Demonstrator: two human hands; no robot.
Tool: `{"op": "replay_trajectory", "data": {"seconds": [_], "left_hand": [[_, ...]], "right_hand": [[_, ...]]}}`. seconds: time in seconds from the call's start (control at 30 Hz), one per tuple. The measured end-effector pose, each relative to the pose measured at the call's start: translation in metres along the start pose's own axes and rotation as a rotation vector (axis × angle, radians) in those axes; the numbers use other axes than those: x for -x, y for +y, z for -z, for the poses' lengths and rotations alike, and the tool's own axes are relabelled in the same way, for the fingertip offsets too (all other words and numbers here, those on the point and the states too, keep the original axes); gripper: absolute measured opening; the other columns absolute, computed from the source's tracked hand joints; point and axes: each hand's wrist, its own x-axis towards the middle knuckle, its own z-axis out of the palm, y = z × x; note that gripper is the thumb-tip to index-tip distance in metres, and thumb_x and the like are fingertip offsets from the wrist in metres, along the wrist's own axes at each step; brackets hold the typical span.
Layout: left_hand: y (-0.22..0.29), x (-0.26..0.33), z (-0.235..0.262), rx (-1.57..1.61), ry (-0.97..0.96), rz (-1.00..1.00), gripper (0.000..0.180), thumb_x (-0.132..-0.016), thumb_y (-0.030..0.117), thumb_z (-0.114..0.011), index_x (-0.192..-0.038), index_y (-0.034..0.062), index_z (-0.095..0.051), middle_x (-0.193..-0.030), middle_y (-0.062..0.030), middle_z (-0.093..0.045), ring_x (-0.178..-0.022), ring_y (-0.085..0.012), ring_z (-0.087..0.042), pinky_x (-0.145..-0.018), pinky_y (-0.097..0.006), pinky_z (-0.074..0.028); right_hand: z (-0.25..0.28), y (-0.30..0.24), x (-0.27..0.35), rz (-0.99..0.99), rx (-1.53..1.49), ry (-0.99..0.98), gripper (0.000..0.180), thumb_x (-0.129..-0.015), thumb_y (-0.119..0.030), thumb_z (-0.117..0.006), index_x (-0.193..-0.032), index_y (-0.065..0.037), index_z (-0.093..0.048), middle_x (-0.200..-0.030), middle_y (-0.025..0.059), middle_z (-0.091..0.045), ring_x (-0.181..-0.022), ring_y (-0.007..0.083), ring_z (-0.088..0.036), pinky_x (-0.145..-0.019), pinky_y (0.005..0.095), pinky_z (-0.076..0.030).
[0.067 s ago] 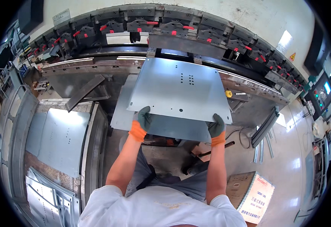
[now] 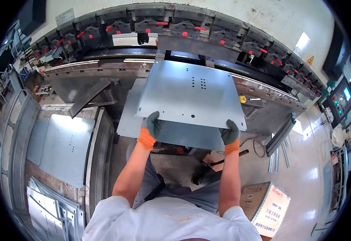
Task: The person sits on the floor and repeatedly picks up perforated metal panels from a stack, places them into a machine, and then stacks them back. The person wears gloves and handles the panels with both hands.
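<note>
A flat sheet metal panel (image 2: 167, 92) with punched holes is held level in front of me. My left hand (image 2: 152, 125), in a grey-green glove with an orange cuff, grips its near edge toward the left, thumb on top. My right hand (image 2: 230, 132), gloved alike, pinches the same edge toward the right corner. The fingers beneath are hidden by the panel. Its far edge reaches the bed of a press brake (image 2: 99, 70). Below the held panel lie more metal sheets (image 2: 183, 135), partly covered by it.
Red-levered tool clamps (image 2: 147, 30) line the machine above the bed. At left, a metal-framed rack (image 2: 97, 152) holds flat panels (image 2: 69, 148) and bent panels (image 2: 49, 213). A carton (image 2: 270, 209) stands at lower right. Metal strips (image 2: 280, 134) lean at right, near a control panel (image 2: 340, 100).
The panel and both hands have shifted very slightly away from me. The grip is the same.
</note>
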Motion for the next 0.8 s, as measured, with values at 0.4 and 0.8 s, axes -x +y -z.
{"op": "replay_trajectory", "data": {"seconds": [0.4, 0.8], "left_hand": [[-0.012, 0.004, -0.031, 0.033, 0.142, 0.04, 0.029, -0.103, 0.021, -0.055, -0.125, 0.0034, -0.059, -0.116, -0.0117, -0.071, -0.106, -0.0256, -0.071, -0.085, -0.042, -0.065], [-0.009, 0.005, -0.026, -0.025, 0.14, 0.032, 0.026, -0.102, 0.02, -0.057, -0.123, 0.0033, -0.06, -0.113, -0.0098, -0.071, -0.099, -0.0235, -0.072, -0.08, -0.039, -0.065]], "right_hand": [[0.034, -0.015, -0.029, -0.067, -0.011, 0.06, 0.023, -0.092, -0.001, -0.055, -0.114, -0.002, -0.06, -0.12, 0.0145, -0.067, -0.11, 0.0348, -0.068, -0.091, 0.0542, -0.062], [0.028, -0.012, -0.025, -0.1, 0.004, 0.085, 0.025, -0.09, -0.001, -0.057, -0.115, -0.003, -0.06, -0.119, 0.0143, -0.067, -0.111, 0.0336, -0.068, -0.092, 0.054, -0.061]]}}
